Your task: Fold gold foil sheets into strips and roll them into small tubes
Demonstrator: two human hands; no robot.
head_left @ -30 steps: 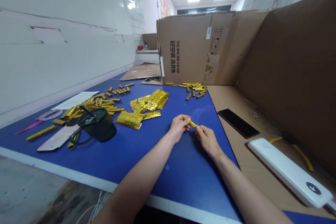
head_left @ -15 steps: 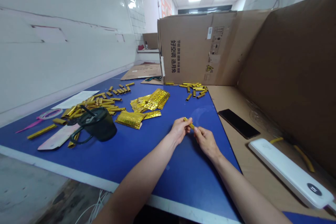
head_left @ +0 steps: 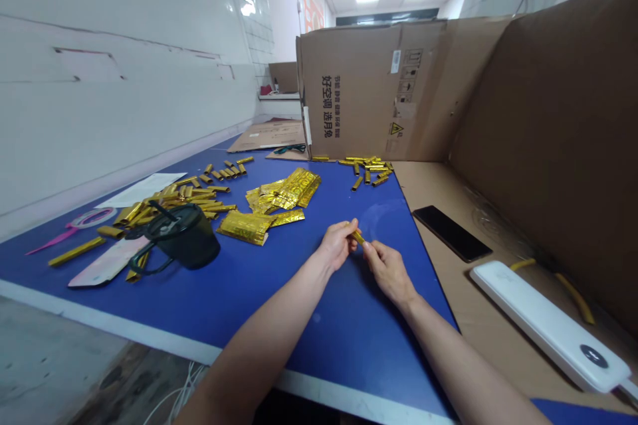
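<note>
Over the blue table [head_left: 259,292], my left hand [head_left: 337,244] and my right hand [head_left: 386,267] pinch the two ends of one small gold foil strip [head_left: 358,237]. Both hands have fingers closed on it, close together. Flat gold foil sheets [head_left: 284,191] lie in a pile beyond my hands, with a thicker folded stack [head_left: 244,226] nearer. Rolled gold pieces are heaped at the left [head_left: 187,196] and at the far edge near the box [head_left: 371,168].
A dark lidded cup [head_left: 183,236] stands left of the foil. A black phone [head_left: 451,232] and a white power strip [head_left: 548,325] lie on cardboard to the right. A big cardboard box [head_left: 379,89] and a cardboard wall [head_left: 558,126] close off the back and right.
My hands have drawn closer together and slightly toward me, so less of the gold strip shows between them.
</note>
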